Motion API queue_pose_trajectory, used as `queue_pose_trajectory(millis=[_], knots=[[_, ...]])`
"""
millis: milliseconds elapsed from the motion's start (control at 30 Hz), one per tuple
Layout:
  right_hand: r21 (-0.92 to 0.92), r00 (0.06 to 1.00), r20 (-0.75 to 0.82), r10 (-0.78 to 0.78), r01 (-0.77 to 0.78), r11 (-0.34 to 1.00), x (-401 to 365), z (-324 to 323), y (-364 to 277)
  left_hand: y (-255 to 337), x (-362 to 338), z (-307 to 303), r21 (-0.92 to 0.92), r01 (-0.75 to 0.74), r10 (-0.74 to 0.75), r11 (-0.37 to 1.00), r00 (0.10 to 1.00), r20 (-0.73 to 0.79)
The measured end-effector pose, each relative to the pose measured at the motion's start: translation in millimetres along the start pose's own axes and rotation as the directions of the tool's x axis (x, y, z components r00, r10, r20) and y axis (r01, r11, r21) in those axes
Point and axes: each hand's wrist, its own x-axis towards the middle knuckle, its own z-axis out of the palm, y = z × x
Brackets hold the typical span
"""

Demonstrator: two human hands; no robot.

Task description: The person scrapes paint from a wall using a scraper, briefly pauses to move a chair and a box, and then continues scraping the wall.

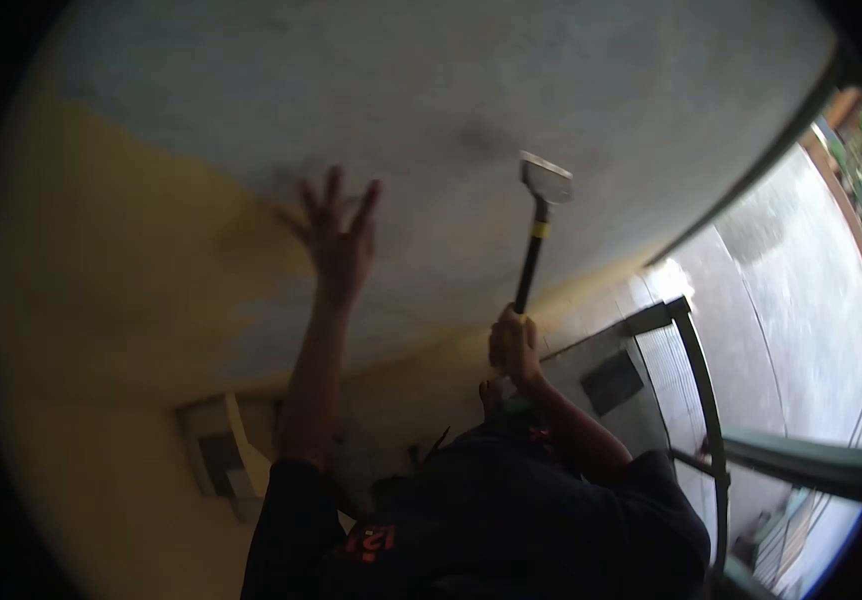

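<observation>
My left hand (339, 240) is raised with its fingers spread, against or just in front of a wall (401, 90) with pale blue-grey and yellow areas. Nothing is in it. Wrapped round the lower handle of a long scraper (531, 255) is my right hand (516, 345). The scraper has a black handle with a yellow band and a wide flat metal head, which points up near the wall. Whether the blade touches the wall cannot be made out.
At the right stands a dark green metal frame (703, 380). Beyond it lies bright pale paving (801, 260) with plants at the far edge. A grey object with a dark square (611, 382) is below right, and a box-like item (216, 455) is at lower left.
</observation>
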Motion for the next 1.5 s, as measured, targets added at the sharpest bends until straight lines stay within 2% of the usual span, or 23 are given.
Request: queue_pose_trajectory(millis=[67, 167, 200, 233, 267, 333, 367, 433, 467, 567, 667, 833, 933, 967, 1000, 1033, 1067, 1100, 1167, 1233, 1367, 1433, 1500], knots=[[-0.026, 1.000, 0.009, -0.015, 0.016, 1.000, -19, -5, 3, 23, -45, -13, -0.087, 0.064, -0.046, 0.994, 0.981, 0.190], [-0.111, 1.000, -0.001, -0.026, 0.026, 0.993, -50, -19, 19, 52, -183, -4, -0.255, 0.283, -0.089, 0.925, 0.811, 0.578], [-0.109, 0.999, 0.023, -0.036, 0.038, 0.993, -59, -20, 24, 69, -271, 12, -0.226, 0.459, -0.155, 0.859, 0.654, 0.741], [-0.096, 0.999, -0.001, -0.036, 0.036, 0.995, -64, -17, 21, 84, -363, 29, -0.112, 0.710, -0.216, 0.695, 0.355, 0.910], [-0.088, 0.999, -0.027, -0.033, 0.031, 0.996, -72, -17, 22, 107, -460, 29, 0.060, 0.718, -0.176, 0.693, 0.088, 0.980], [-0.135, 0.999, -0.024, -0.024, 0.020, 0.991, -80, -21, 12, 169, -541, -70, -0.205, 0.298, 0.240, 0.932, -0.084, 0.967], [-0.170, 0.999, -0.033, -0.025, 0.020, 0.985, -80, -25, 10, 216, -620, -85, 0.193, 0.531, -0.092, 0.825, -0.211, 0.973], [-0.198, 0.999, 0.025, -0.031, 0.035, 0.980, -74, -25, -8, 204, -594, -69, 0.203, 0.559, -0.130, 0.804, -0.167, 0.977], [-0.350, 0.992, 0.114, -0.054, 0.091, 0.932, -69, -23, -13, 222, -649, -141, 0.210, 0.586, -0.152, 0.782, -0.147, 0.977], [-0.538, 0.960, 0.272, -0.069, 0.212, 0.816, -35, -21, -15, 209, -664, -165, 0.237, 0.680, -0.207, 0.694, -0.127, 0.970], [-0.412, 0.925, 0.380, 0.000, 0.169, 0.895, -12, -4, -22, 228, -661, -177, 0.257, 0.779, -0.258, 0.572, -0.126, 0.958], [-0.194, 0.827, 0.481, 0.291, -0.223, 0.955, -13, 3, -43, 279, -629, -146, 0.258, 0.915, -0.376, 0.311, -0.131, 0.917], [-0.200, 0.823, 0.497, 0.274, -0.199, 0.959, -8, 3, -47, 276, -581, -100, 0.255, 0.956, -0.443, 0.145, -0.167, 0.881], [-0.204, 0.817, 0.503, 0.281, -0.203, 0.958, -3, 1, -47, 264, -558, -67, 0.103, 0.738, -0.557, 0.667, 0.401, 0.727], [-0.259, 0.835, 0.492, 0.247, -0.130, 0.957, 1, -2, -45, 237, -496, -28, 0.063, 0.867, -0.638, 0.495, 0.313, 0.704], [-0.314, 0.851, 0.480, 0.212, -0.059, 0.947, 3, -3, -44, 210, -446, 3, -0.097, 0.716, -0.574, 0.691, 0.625, 0.529], [-0.318, 0.846, 0.485, 0.220, -0.063, 0.946, 4, -3, -45, 183, -317, -15, -0.303, 0.937, -0.607, -0.174, 0.140, 0.782], [-0.349, 0.852, 0.477, 0.216, -0.042, 0.936, 4, -4, -47, 173, -275, 10, -0.460, 0.778, -0.555, -0.428, 0.176, 0.813], [-0.390, 0.856, 0.468, 0.220, -0.023, 0.920, 1, -4, -47, 151, -166, 7, -0.567, 0.733, -0.440, -0.377, 0.396, 0.806], [-0.363, 0.870, 0.446, 0.208, -0.036, 0.931, -2, 4, -42, 137, -105, 15, -0.663, 0.644, -0.415, -0.383, 0.521, 0.746], [-0.208, 0.848, 0.401, 0.347, -0.285, 0.936, -7, 16, -32, 137, -45, 31, -0.678, 0.520, -0.398, -0.519, 0.555, 0.730], [-0.193, 0.853, 0.404, 0.330, -0.273, 0.943, -6, 18, -26, 135, -30, 33, -0.697, 0.487, -0.405, -0.527, 0.577, 0.709], [-0.191, 0.856, 0.417, 0.306, -0.246, 0.950, -7, 19, -20, 139, -28, 27, -0.661, 0.441, -0.445, -0.607, 0.501, 0.742]])
